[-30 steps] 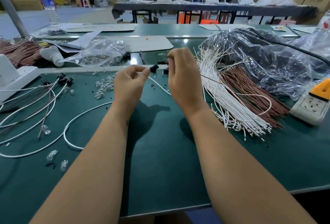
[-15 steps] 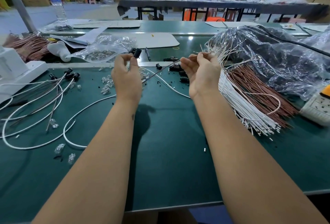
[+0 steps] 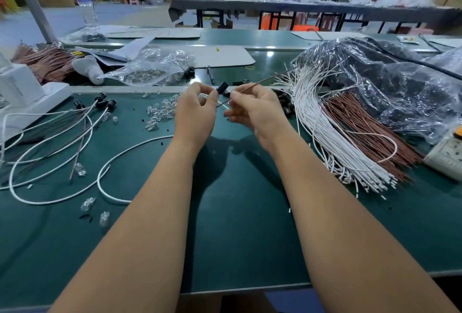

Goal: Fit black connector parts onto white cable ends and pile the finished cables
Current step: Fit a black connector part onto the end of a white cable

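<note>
My left hand [image 3: 196,110] pinches a black connector part [image 3: 222,87] at its fingertips above the green table. My right hand [image 3: 255,110] pinches a thin brown wire [image 3: 265,80] that slants up to the right, its lower end close under the connector. A white cable [image 3: 117,160] loops on the table below my left forearm. Finished cables with black connectors [image 3: 102,101] lie piled at the left. A bundle of white cables [image 3: 322,135] lies beside brown wires [image 3: 367,132] at the right. Loose black connectors [image 3: 285,100] sit behind my right hand.
Clear plastic pieces [image 3: 160,113] are scattered left of my hands. A clear bag [image 3: 150,68] and a pen [image 3: 210,74] lie behind. A white machine [image 3: 22,93] stands at far left. Crumpled plastic wrap [image 3: 400,83] and a power strip [image 3: 447,155] fill the right.
My right hand has pulled a brown wire out of the bundle and brought it left to my left hand. The black connector is now held up at my left fingertips.
</note>
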Demonstrator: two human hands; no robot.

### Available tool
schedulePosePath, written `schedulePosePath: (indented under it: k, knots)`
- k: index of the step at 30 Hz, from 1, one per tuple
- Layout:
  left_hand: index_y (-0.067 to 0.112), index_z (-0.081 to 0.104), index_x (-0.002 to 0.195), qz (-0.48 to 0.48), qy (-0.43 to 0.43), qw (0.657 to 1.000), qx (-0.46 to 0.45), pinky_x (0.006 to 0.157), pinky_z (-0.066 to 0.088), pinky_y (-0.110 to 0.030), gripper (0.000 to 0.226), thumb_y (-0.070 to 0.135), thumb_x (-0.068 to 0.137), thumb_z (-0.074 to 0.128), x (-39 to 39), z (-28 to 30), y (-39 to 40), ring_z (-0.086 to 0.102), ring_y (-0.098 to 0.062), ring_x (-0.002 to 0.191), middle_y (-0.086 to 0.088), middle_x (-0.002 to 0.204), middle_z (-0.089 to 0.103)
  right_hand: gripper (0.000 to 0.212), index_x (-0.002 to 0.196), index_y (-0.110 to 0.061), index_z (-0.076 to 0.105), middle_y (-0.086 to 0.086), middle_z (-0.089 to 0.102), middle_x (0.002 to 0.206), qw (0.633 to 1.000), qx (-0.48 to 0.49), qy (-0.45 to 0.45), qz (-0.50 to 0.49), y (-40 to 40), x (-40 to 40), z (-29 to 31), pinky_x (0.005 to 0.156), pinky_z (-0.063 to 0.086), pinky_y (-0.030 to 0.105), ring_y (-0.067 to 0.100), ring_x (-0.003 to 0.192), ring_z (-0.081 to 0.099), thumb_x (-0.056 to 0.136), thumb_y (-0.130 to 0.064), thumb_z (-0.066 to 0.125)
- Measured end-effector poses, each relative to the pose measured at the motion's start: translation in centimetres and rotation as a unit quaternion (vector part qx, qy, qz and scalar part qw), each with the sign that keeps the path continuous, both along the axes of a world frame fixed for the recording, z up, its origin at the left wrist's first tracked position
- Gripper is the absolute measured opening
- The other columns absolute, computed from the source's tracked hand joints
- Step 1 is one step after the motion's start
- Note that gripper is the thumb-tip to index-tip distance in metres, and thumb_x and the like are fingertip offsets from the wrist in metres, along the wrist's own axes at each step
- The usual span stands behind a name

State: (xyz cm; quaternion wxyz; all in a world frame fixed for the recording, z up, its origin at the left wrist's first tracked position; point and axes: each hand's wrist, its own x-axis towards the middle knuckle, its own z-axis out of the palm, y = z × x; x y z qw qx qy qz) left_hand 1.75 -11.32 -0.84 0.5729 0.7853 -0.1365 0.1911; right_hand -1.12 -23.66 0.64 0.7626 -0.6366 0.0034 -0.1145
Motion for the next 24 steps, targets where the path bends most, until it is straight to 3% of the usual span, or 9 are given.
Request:
schedulePosePath:
  k: [3,8,14,20,24]
  knots:
    - [0.014,0.054,0.091,-0.005,0.004,1.000,0.006,0.054,0.036,-0.028,0.011,0.023,0.096,0.054,0.0,0.0,0.0,0.047,-0.020,0.058,-0.016,0.066,0.060,0.012,0.085,-0.010,0.053,0.009,0.061,0.074,0.998,-0.057,0.022,0.009,0.1,0.0,-0.4,0.051,0.053,0.022,0.012,0.050,0.064,0.096,-0.005,0.055]
    - [0.008,0.058,0.093,-0.002,0.008,1.000,-0.010,0.048,0.031,-0.025,0.014,0.022,0.096,0.055,0.2,-0.1,0.2,0.042,-0.018,0.055,-0.013,0.064,0.055,0.013,0.087,-0.007,0.052,0.009,0.061,0.073,0.999,0.024,0.009,-0.048,-0.5,0.2,-0.2,0.052,0.054,0.023,0.013,0.050,0.062,0.099,-0.004,0.049]
    - [0.010,0.059,0.092,-0.005,0.009,1.000,-0.006,0.055,0.036,-0.029,0.013,0.022,0.094,0.057,0.2,-0.1,0.1,0.046,-0.020,0.056,-0.021,0.067,0.062,0.012,0.083,-0.005,0.057,0.008,0.063,0.073,0.999,0.045,0.026,0.002,-0.3,0.0,-0.3,0.056,0.056,0.023,0.012,0.053,0.064,0.095,-0.003,0.056]
    - [0.016,0.060,0.087,0.001,0.032,0.999,-0.004,0.058,0.039,-0.029,0.011,0.024,0.094,0.057,0.6,-0.5,0.3,0.047,-0.019,0.058,-0.009,0.067,0.058,0.007,0.096,-0.002,0.050,0.011,0.061,0.079,0.993,0.042,0.023,-0.110,-1.0,0.8,-0.6,0.054,0.056,0.022,0.011,0.050,0.063,0.101,-0.004,0.045]
    - [0.024,0.061,0.076,0.001,0.032,0.999,0.020,0.066,0.046,-0.030,0.016,0.022,0.092,0.061,0.9,-0.7,0.4,0.053,-0.017,0.062,-0.001,0.066,0.061,0.015,0.089,-0.008,0.049,0.007,0.065,0.076,0.986,0.061,-0.029,-0.149,-1.6,0.8,-0.6,0.057,0.056,0.024,0.013,0.054,0.066,0.101,-0.003,0.042]
